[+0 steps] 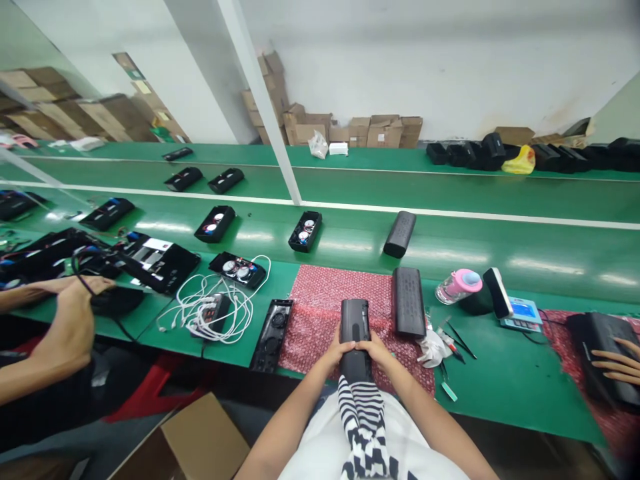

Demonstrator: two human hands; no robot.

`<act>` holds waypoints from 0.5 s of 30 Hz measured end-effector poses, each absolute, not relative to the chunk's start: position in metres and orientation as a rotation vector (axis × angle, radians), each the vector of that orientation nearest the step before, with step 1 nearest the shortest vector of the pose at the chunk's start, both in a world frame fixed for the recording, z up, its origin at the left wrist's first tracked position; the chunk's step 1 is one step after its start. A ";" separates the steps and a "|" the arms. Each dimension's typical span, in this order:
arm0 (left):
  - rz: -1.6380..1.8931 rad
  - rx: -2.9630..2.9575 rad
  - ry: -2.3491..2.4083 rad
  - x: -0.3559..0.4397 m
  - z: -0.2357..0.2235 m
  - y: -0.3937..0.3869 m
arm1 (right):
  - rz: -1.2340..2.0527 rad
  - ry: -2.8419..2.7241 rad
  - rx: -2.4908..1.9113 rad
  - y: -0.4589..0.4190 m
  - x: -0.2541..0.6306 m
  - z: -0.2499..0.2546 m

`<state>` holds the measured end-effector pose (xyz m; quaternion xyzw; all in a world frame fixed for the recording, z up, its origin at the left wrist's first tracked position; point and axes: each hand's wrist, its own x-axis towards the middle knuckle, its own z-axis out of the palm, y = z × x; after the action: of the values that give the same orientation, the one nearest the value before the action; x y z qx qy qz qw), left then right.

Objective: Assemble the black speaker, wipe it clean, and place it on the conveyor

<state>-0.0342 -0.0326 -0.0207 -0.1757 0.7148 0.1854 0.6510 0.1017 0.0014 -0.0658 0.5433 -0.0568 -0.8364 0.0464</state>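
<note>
A long black speaker body (355,327) lies end-on toward me on a red bubble-wrap mat (320,300) at the bench's front edge. My left hand (336,351) grips its near end from the left and my right hand (376,349) grips it from the right, thumbs on top. A second black speaker (409,301) rests on the mat just right of it. A flat black grille panel (273,335) lies left of the mat.
A tangle of white cables (215,303) sits further left, and open speaker shells (305,231) ride the green belt (450,247). A pink bottle (457,285), tweezers and a small scale (523,312) lie right. Co-workers' hands (75,300) work at either side; a cardboard box (200,443) stands below.
</note>
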 end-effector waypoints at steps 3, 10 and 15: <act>0.426 -0.405 1.623 -0.035 -0.015 -0.027 | -2.545 -0.156 1.658 0.003 0.102 -0.065; 0.439 -0.418 1.601 -0.035 -0.011 -0.022 | -2.536 -0.138 1.659 0.003 0.103 -0.063; 0.448 -0.428 1.580 -0.036 -0.014 -0.029 | -2.543 -0.139 1.681 0.002 0.102 -0.064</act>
<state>-0.0358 -0.0289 -0.0143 -0.1893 0.6986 0.1982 0.6610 0.1018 0.0016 -0.0643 0.5503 -0.0456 -0.8325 0.0451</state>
